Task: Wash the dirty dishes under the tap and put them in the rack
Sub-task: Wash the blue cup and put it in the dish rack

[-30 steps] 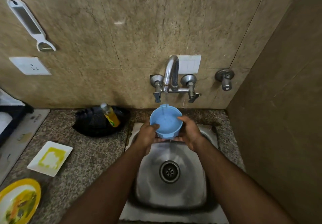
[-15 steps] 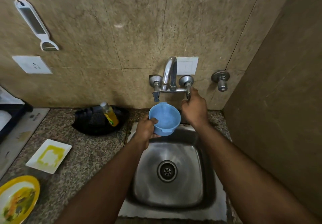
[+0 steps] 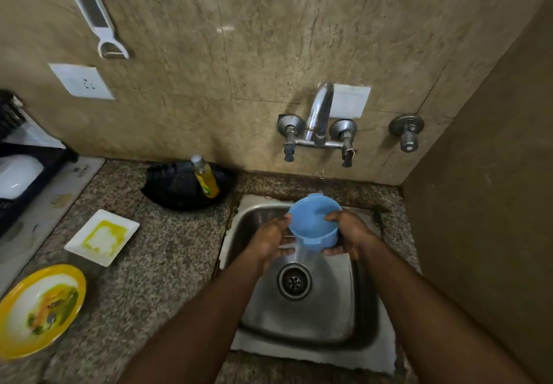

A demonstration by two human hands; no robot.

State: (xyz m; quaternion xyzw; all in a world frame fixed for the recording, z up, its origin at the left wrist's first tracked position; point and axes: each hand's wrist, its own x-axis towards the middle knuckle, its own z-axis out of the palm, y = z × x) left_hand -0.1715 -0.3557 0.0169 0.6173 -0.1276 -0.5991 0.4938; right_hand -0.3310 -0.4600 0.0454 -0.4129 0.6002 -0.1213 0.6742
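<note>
At the far left edge of the frame a dark dish rack [image 3: 33, 171] sits on the counter with a white dish [image 3: 18, 175] in it. Below it, in the lower left corner, lies a yellow-rimmed plate [image 3: 40, 309] smeared with food remains, and just above and to the right of that a white square plate [image 3: 101, 236] with a yellow stain rests on the speckled granite counter [image 3: 167, 264]. In the upper left, a white grater-peeler [image 3: 91, 9] hangs on the beige tiled wall above a white socket [image 3: 82, 81]. Further right, against the wall, a black tray [image 3: 185, 186] holds a bottle of yellow liquid [image 3: 206, 180] leaning upright. Right of centre is the steel sink [image 3: 353, 309], its drain [image 3: 294, 281] in the middle of the basin, with the chrome tap [image 3: 318, 117] mounted on the wall above and a separate valve [image 3: 406, 132] to its right. Over the upper part of the sink, the blue cup [image 3: 312, 228] is tilted toward the viewer, and water spills from it down toward the drain. The left hand [image 3: 269, 241] grasps the cup's left side with fingers curled beneath it; the right hand [image 3: 348, 231] grasps its right side, thumb hooked over the rim.
</note>
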